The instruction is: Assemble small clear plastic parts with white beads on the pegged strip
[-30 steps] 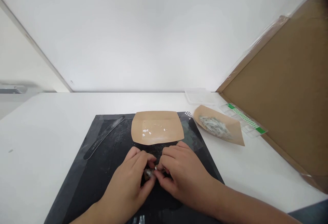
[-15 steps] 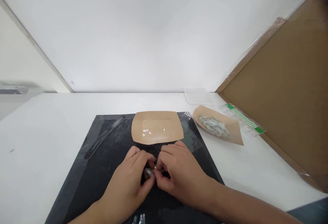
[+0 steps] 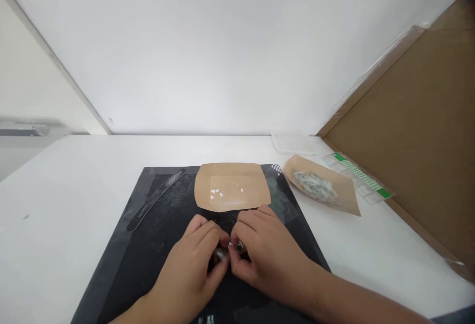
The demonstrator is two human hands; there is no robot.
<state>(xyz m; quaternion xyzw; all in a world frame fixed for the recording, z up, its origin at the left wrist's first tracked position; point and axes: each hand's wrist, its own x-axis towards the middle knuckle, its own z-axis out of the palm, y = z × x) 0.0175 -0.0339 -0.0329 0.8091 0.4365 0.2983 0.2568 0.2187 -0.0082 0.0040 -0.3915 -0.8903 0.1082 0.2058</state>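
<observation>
"What did you have in your grip?"

"At the lower centre of the frame, my left hand (image 3: pixel 189 267) pinched a small clear, shiny piece (image 3: pixel 221 254) between thumb and forefinger. My right hand (image 3: pixel 272 250) had its thumb and fingertips closed on a tiny white bit (image 3: pixel 230 244), right beside my left fingertips. My fingers hid most of both, so I could not tell their full shapes, or whether they were joined."

"And what lay under your hands?"

"A black rectangular mat (image 3: pixel 129 269) on the white bench (image 3: pixel 37 245). Just above my hands, a shallow tan paper tray (image 3: pixel 254 180) held a few white crumbs (image 3: pixel 221 195). Left of it, a slim, curved black file (image 3: pixel 155 200), dusted with powder, lay slanting across the mat."

"What about the right side?"

"A second tan tray (image 3: pixel 347 200), pointed at its upper end, held a heap of pale translucent strips (image 3: pixel 315 185). Beyond it, a clear plastic case (image 3: pixel 365 180) with a green and white label lay by the brown cardboard panel (image 3: pixel 426 141). Little white squares (image 3: pixel 276 169) sat in a grid at the mat's upper right corner."
</observation>
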